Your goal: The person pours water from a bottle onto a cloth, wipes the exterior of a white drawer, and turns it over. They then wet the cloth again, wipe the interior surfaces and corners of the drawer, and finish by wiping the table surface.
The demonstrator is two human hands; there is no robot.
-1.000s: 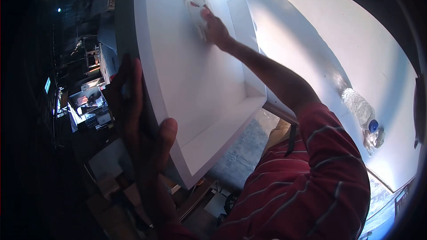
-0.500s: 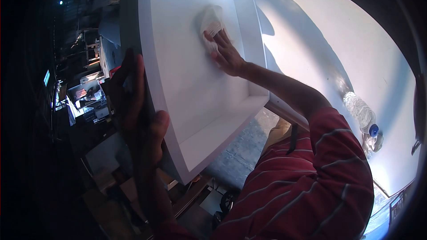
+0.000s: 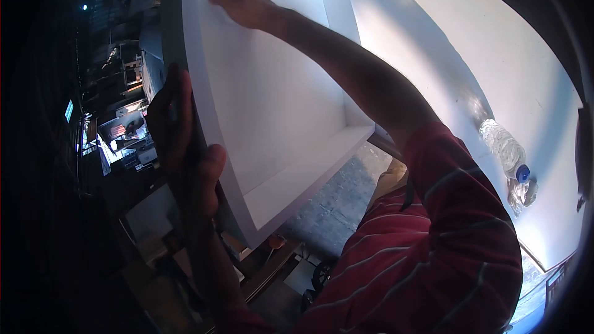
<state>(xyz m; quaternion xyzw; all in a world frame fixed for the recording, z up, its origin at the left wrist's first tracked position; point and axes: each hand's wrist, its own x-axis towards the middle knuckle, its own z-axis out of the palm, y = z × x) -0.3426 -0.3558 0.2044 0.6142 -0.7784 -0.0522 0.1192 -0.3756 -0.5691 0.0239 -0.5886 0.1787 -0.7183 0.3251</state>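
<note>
The counter (image 3: 526, 55) lay to the right of our hands, the white box (image 3: 278, 105) beside the left. Our left hand (image 3: 179, 142) gripped its side, a firm brace suiting light, even pressure from our right hand (image 3: 244, 3), open-fingered inside; the bottle (image 3: 504, 148) lay well right of both

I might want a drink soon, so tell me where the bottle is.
In the head view, the bottle lies on the white surface at the right, its blue cap toward the bottom of the picture.
</note>
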